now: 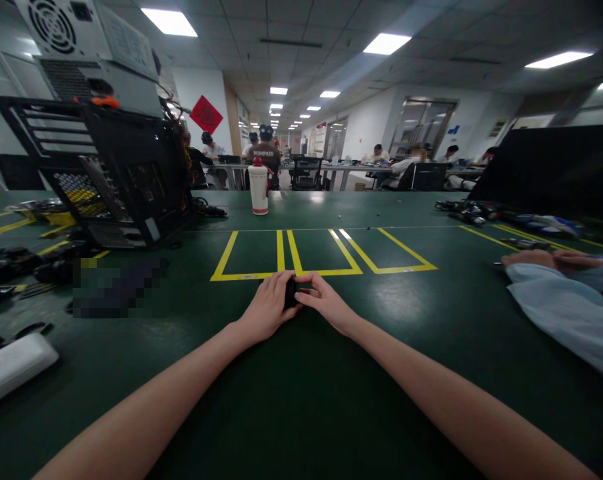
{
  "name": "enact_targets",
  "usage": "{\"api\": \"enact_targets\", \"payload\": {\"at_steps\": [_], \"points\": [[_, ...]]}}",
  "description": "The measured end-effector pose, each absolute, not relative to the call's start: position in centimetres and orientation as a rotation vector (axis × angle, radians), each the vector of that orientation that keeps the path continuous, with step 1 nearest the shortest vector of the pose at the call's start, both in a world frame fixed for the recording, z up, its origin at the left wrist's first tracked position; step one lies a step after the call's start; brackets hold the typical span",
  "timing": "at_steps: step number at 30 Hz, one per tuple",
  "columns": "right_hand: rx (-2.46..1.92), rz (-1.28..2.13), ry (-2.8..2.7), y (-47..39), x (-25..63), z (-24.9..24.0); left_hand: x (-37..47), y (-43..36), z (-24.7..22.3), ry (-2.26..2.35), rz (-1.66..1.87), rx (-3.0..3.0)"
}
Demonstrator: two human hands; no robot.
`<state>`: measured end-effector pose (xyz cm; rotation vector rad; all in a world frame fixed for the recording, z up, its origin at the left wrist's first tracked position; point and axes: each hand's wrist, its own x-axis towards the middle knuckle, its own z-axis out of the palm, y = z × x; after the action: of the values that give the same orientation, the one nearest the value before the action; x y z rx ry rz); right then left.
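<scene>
A small black object [291, 292] is held between my two hands, just in front of the yellow tape outlines on the green table. My left hand [270, 303] wraps round its left side, with the fingers over the top. From the right, my right hand [326, 301] pinches its edge with thumb and fingertips. Most of the object is covered by the fingers, so its kind cannot be made out. Yellow tape [326, 272] marks three bays on the tabletop beyond my hands.
An open black computer case [126, 173] stands at the left with a power supply [96, 40] on top. A white bottle [259, 187] with a red lid stands behind the tape. At right are a co-worker's hands [531, 260] and pale sleeve, cables and a dark screen [551, 170].
</scene>
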<state>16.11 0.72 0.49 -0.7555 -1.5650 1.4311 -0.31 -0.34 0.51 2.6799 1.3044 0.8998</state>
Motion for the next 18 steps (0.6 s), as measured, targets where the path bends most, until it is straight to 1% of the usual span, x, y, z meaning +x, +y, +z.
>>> {"api": "enact_targets", "payload": {"at_steps": [7, 18], "points": [[-0.837, 1.356, -1.574, 0.96, 16.0, 0.23, -0.31, -0.09, 0.21, 1.285, 0.932, 2.671], [-0.73, 1.454, -1.557, 0.82, 16.0, 0.4, -0.33, -0.01, 0.07, 1.301, 0.924, 2.685]]}}
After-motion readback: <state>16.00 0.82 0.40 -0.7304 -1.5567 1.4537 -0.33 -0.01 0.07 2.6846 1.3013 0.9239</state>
